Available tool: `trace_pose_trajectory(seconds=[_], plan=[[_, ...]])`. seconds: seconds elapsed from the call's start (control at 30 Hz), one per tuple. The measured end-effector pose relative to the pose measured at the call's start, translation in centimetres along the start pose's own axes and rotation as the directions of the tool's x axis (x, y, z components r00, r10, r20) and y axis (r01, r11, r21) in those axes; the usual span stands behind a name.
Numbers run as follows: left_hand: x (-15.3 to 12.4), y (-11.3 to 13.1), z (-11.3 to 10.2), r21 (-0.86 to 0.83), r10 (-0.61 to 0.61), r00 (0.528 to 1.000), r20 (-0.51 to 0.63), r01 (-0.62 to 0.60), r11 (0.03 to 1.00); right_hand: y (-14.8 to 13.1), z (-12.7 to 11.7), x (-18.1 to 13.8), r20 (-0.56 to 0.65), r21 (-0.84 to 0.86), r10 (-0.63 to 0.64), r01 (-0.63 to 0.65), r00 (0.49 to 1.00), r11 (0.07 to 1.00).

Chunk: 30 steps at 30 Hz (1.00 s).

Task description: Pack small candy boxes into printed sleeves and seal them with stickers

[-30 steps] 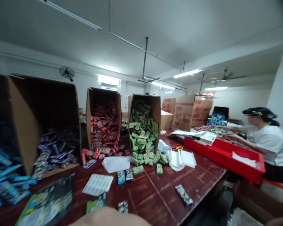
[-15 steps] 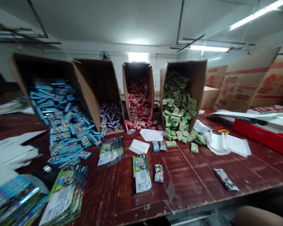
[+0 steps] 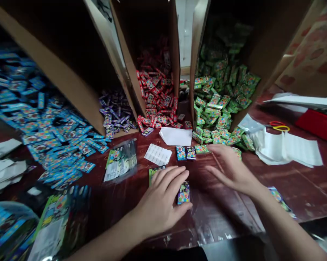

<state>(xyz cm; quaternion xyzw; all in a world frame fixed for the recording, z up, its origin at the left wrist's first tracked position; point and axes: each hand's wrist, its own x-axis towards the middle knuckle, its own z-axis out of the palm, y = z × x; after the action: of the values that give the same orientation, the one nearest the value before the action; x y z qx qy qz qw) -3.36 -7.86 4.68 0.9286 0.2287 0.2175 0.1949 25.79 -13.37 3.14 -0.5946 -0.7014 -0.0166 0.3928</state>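
My left hand (image 3: 160,199) lies flat on the dark red table (image 3: 310,188), fingers stretched over a green printed card (image 3: 153,170). A small purple packet (image 3: 183,193) sits between its forefinger and thumb, touching them. My right hand (image 3: 231,168) hovers open with fingers spread, its fingertips close to a green packet (image 3: 202,148). That packet ends a short row with a blue packet (image 3: 181,153) and a purple one (image 3: 191,152). Another packet (image 3: 279,197) lies partly hidden under my right forearm.
Tilted cardboard boxes spill blue packets (image 3: 51,137), purple packets (image 3: 116,114), red packets (image 3: 158,98) and green packets (image 3: 220,105). A white sheet (image 3: 176,136), a sticker sheet (image 3: 158,154), printed bags (image 3: 121,165), white bags (image 3: 285,148), rubber bands (image 3: 280,126) and a red tray (image 3: 318,123) lie around.
The view has swung left, then dipped down and closer to the table. Both my hands have come into view; the left one now covers the green card beside the purple packet.
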Motion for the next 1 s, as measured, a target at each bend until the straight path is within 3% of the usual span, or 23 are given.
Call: trace_pose_trajectory(seconds=[0.07, 0.17, 0.3, 0.4, 0.53, 0.67, 0.73, 0.87, 1.0], plan=[[2.1, -2.1, 1.3, 0.028, -0.021, 0.996, 0.084, 0.019, 0.999, 2.7, 1.9, 1.6, 0.234, -0.054, -0.033, 0.047, 0.972, 0.997], [6.8, -6.0, 3.1, 0.115, -0.094, 0.987, 0.129, 0.079, 0.990, 6.6, 5.1, 5.1, 0.519, -0.167, 0.057, 0.036, 0.853, 0.985], [13.5, -10.6, 4.6, 0.281, -0.136, 0.960, 0.247, 0.063, 0.958, 9.1, 8.1, 8.7, 0.649, -0.200, 0.109, 0.030, 0.753, 0.979], [16.3, -12.7, 5.8, 0.300, -0.118, 0.929, 0.350, 0.008, 0.954, 9.0, 8.9, 9.3, 0.685, -0.208, 0.115, 0.043, 0.719, 0.977], [16.2, -13.7, 7.2, 0.285, -0.079, 0.921, 0.382, -0.036, 0.958, 8.1, 8.4, 7.3, 0.666, -0.236, 0.141, 0.027, 0.733, 0.971], [15.0, -13.8, 7.5, 0.260, -0.042, 0.912, 0.408, -0.072, 0.963, 5.2, 7.6, 2.9, 0.558, -0.242, 0.181, -0.049, 0.810, 0.969], [14.9, -13.8, 7.5, 0.257, -0.003, 0.911, 0.413, -0.113, 0.960, 2.6, 7.7, 0.2, 0.584, -0.154, 0.157, -0.081, 0.797, 0.985], [14.6, -13.6, 7.0, 0.257, 0.055, 0.912, 0.407, -0.173, 0.951, -1.8, 7.6, -4.6, 0.703, -0.002, 0.071, -0.097, 0.707, 0.995], [13.8, -14.0, 5.7, 0.230, 0.074, 0.913, 0.401, -0.179, 0.957, 0.0, 5.0, -7.1, 0.619, -0.169, 0.248, -0.182, 0.745, 0.969]])
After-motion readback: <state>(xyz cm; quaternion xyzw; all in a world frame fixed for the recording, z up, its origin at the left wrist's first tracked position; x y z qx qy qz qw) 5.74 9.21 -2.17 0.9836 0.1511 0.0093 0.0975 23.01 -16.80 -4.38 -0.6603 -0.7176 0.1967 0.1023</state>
